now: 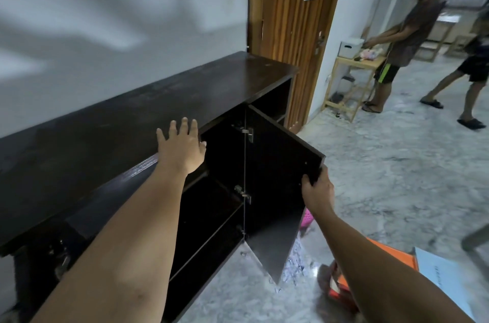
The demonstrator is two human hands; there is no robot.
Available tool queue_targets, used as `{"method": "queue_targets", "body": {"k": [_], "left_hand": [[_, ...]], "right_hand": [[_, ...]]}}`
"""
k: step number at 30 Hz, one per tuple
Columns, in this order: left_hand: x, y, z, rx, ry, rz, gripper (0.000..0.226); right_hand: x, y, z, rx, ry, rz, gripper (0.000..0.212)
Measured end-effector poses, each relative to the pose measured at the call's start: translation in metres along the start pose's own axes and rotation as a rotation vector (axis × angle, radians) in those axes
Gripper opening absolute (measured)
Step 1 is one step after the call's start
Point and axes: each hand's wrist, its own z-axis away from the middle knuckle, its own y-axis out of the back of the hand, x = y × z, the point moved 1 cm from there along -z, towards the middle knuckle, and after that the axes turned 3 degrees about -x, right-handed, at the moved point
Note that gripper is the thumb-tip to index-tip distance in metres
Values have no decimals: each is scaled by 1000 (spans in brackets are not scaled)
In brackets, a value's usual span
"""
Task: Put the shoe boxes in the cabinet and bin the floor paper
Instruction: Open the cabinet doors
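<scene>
A long dark wooden cabinet (pixel 105 137) stands against the grey wall. Its right door (pixel 275 190) is swung open and shows dark shelves inside. My right hand (pixel 316 187) grips the door's outer top corner. My left hand (pixel 182 148) rests flat with spread fingers on the front edge of the cabinet top. An orange shoe box (pixel 391 256) and a light blue box (pixel 444 277) lie on the floor at the lower right, partly behind my right arm. Scraps of white paper (pixel 296 261) lie on the floor behind the open door.
A wooden room door (pixel 291 18) stands just right of the cabinet. Two people (pixel 407 39) are on the marble floor at the far right, next to a light wooden rack (pixel 352 68) with a white box on it. A pink thing (pixel 307 219) shows behind the cabinet door.
</scene>
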Motion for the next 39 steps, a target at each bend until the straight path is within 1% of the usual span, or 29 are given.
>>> {"method": "queue_targets", "body": {"k": [2,4,5,7,10,12,16,19,21,23,26,28,30,31,34,36,39], "left_hand": [[13,-1,-7,-13,-53,-17,79],[23,-5,-10,-10,-49,-27,90],[26,-7,-11,7,-46,-50,97],[26,-14,-8,73,-51,-124,108],[23,-20,-4,167,-68,-201,115],[24,-21,-4,184,-63,-225,116],[25,-23,-5,207,-57,-236,115],[24,-26,-7,212,-57,-241,115],[24,-27,-9,194,-53,-241,114],[27,-26,-10,166,-48,-227,113],[36,-25,-7,116,-39,-218,117],[44,-32,4,76,-87,-270,123],[55,-45,20,17,-182,-287,124],[63,-54,29,-38,-225,-269,123],[91,-81,60,-210,-324,-199,111],[110,-97,84,-324,-383,-140,100],[140,-117,121,-452,-478,-90,87]], "right_hand": [[-4,-1,-11,57,-60,-61,64],[-6,-4,-21,68,-91,-69,85],[-6,-4,-28,62,-118,-50,93],[-5,-5,-40,39,-173,-18,104],[-2,-4,-56,1,-216,9,111],[-1,-4,-64,-11,-234,26,112],[0,-6,-72,-12,-257,39,107],[2,-9,-73,8,-267,34,105],[3,-10,-73,25,-262,27,105],[4,-8,-71,6,-254,12,104],[6,-2,-66,-57,-244,25,107],[8,4,-59,-107,-224,43,109],[14,11,-48,-139,-225,71,110],[18,16,-40,-144,-241,76,111],[39,34,-7,-160,-301,100,110],[59,53,25,-199,-375,107,109],[96,85,87,-195,-490,72,92]]}}
